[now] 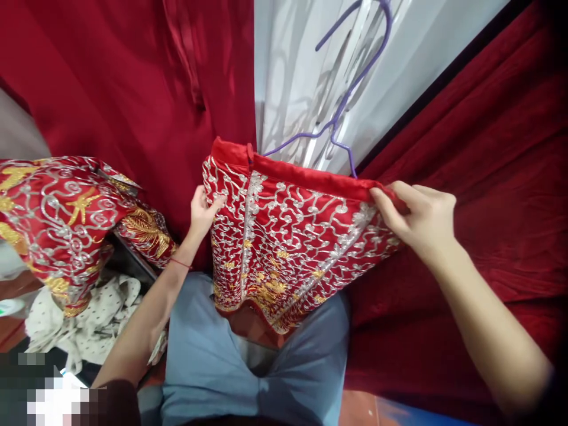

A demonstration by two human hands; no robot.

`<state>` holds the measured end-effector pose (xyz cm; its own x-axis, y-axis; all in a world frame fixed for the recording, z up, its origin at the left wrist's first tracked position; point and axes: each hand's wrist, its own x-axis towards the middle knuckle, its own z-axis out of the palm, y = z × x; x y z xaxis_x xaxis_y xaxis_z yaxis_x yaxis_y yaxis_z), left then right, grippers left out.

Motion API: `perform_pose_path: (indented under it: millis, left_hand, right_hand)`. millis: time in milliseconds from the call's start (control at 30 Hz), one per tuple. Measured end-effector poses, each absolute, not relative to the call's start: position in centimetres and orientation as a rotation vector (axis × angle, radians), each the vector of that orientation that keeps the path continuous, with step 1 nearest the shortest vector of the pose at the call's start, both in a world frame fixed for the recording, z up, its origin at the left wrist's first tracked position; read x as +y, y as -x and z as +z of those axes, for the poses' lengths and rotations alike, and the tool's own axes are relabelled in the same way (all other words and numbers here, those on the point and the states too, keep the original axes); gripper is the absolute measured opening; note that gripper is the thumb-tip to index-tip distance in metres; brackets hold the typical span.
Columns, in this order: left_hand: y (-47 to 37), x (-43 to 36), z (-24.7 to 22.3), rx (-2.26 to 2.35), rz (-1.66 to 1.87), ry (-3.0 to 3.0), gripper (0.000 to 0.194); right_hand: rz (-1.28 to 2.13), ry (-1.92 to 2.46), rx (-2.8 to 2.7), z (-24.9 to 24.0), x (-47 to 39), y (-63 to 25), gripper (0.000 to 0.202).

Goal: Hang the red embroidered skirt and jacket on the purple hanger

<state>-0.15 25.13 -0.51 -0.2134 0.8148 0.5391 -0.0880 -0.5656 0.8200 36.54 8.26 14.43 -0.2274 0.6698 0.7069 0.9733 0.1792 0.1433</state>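
Observation:
A red embroidered skirt with silver scrollwork and gold motifs hangs stretched between my hands, its plain red waistband uppermost. My left hand is closed on its left side, a little below the waistband. At the right end of the waistband, my right hand pinches the cloth between thumb and fingers. Behind the skirt rises a purple hanger, its hook at the top; its lower part is hidden by the skirt.
A matching red, silver and gold garment lies draped at the left, above a white dotted cloth. Red curtains hang on both sides of white drapery. My blue-grey trousers are below the skirt.

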Motion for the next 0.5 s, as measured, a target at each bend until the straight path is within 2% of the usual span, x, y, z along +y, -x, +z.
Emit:
perform_pose_path:
  millis: [100, 200, 300, 400, 500]
  left_hand:
    - [-0.5, 24.1, -2.4, 1.008, 1.847, -1.408, 0.044]
    - [-0.8, 24.2, -2.8, 1.041, 1.920, -1.405, 0.048]
    - [-0.5, 25.1, -2.6, 0.945, 1.863, -1.303, 0.053]
    - [0.5, 25.9, -2.4, 0.887, 1.609, -1.219, 0.055]
    - [1.5, 26.4, -1.9, 0.923, 1.452, -1.272, 0.054]
  right_hand:
    - [-0.419, 1.260, -2.266, 15.1, 7.7, -38.4, 0.051]
    - [-0.273, 1.149, -2.280, 15.3, 7.5, -39.5, 0.038]
    - [-0.581, 1.210, -2.206, 14.7, 8.0, -40.3, 0.036]
    - [-0.928, 1.404, -2.204, 13.9, 8.9, -40.9, 0.040]
    - [-1.151, 1.505, -2.218, 13.4, 9.4, -41.1, 0.034]
